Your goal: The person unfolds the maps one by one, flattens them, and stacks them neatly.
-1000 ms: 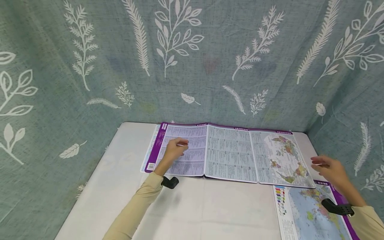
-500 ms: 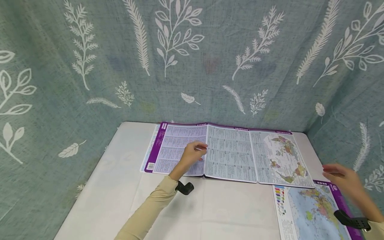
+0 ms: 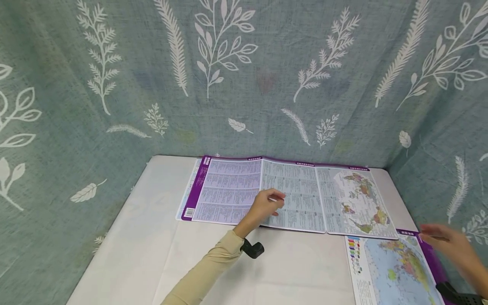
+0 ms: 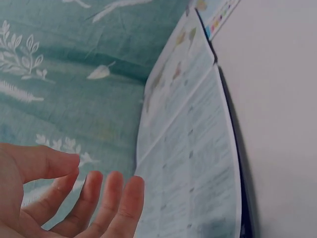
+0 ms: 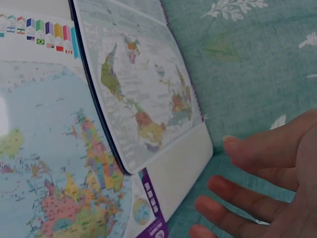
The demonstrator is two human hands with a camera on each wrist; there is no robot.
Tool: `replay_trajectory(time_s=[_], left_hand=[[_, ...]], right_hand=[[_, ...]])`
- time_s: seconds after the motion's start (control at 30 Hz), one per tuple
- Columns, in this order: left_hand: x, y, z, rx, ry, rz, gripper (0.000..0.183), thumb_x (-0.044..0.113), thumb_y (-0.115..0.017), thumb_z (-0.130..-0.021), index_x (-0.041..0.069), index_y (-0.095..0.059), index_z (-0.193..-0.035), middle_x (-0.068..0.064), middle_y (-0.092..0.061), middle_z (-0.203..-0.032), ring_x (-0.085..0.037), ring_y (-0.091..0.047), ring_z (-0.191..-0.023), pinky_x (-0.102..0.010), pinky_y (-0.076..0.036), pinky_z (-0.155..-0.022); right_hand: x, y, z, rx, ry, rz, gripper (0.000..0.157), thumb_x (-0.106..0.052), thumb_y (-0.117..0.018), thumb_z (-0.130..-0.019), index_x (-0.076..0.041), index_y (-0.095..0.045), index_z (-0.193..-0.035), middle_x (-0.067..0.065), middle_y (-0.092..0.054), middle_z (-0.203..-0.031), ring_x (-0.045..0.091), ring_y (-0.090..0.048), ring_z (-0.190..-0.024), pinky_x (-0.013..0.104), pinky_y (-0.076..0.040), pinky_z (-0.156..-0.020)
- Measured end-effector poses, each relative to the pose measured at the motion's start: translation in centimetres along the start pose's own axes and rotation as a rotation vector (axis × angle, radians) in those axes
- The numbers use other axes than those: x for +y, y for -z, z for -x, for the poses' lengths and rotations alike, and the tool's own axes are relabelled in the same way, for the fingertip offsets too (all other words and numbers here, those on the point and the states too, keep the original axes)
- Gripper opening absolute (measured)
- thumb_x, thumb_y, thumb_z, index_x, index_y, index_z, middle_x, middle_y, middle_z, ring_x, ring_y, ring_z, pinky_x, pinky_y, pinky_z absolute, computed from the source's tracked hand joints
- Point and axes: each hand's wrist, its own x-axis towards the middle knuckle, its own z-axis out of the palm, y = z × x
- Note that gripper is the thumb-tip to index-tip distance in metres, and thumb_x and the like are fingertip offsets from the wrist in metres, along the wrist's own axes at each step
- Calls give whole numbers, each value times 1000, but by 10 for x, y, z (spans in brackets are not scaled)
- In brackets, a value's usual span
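A folded map sheet [image 3: 236, 190] with three printed panels lies along the back of the table, purple along its top and left edges. Above its middle panel hovers my left hand [image 3: 264, 205], thumb and forefinger close together and nothing between them. In the left wrist view the fingers [image 4: 131, 198] are loosely bent beside the panels. A second sheet, a world map [image 3: 396, 271], lies at the right front, partly under the first. Over its purple right edge is my right hand [image 3: 447, 245], slightly blurred, its fingers relaxed and holding nothing in the right wrist view.
The white table [image 3: 145, 237] stands against a grey-green curtain [image 3: 267, 127] with a white leaf print, which also hangs at both sides. Another pale sheet [image 3: 183, 209] peeks out from under the folded sheet's left end.
My left hand has moved right, from the left panel to the middle one. My right hand has moved right and toward the front. The sheets have stayed in place.
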Motion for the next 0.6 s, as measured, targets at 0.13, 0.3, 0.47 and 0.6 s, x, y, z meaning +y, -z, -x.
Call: replay_trajectory(time_s=[0.13,0.3,0.47,0.6], left_hand=[[-2,-15,2,-31,13,2,14,5,-65,-86,5,-67,-100,-6,-64,-93,-18,-63,-79,-33,-58,-62],[-5,-34,4,-64,21,2,14,2,-64,-85,4,-67,-98,-3,-63,-85,-15,-64,-74,-29,-57,-57],[-9,-50,6,-82,62,43,15,0,-63,-84,2,-67,-99,-4,-62,-82,-16,-65,-71,-32,-57,-55],[-11,-61,7,-101,86,75,17,-2,-62,-84,-2,-65,-101,-5,-62,-81,-20,-66,-73,-34,-57,-54]], right_hand=[[10,0,3,-37,-79,-7,62,-35,-57,-95,17,-43,-125,33,-57,-107,8,-57,-78,34,-49,-62],[26,-1,6,-10,-120,-24,61,-32,-58,-94,18,-43,-124,27,-62,-100,-8,-49,-70,26,-49,-57],[37,0,7,-44,-200,-45,72,-42,-54,-94,18,-36,-129,37,-51,-114,24,-61,-84,42,-49,-64],[44,1,9,-81,-235,-56,79,-47,-50,-95,19,-29,-133,43,-33,-130,53,-46,-105,48,-47,-70]])
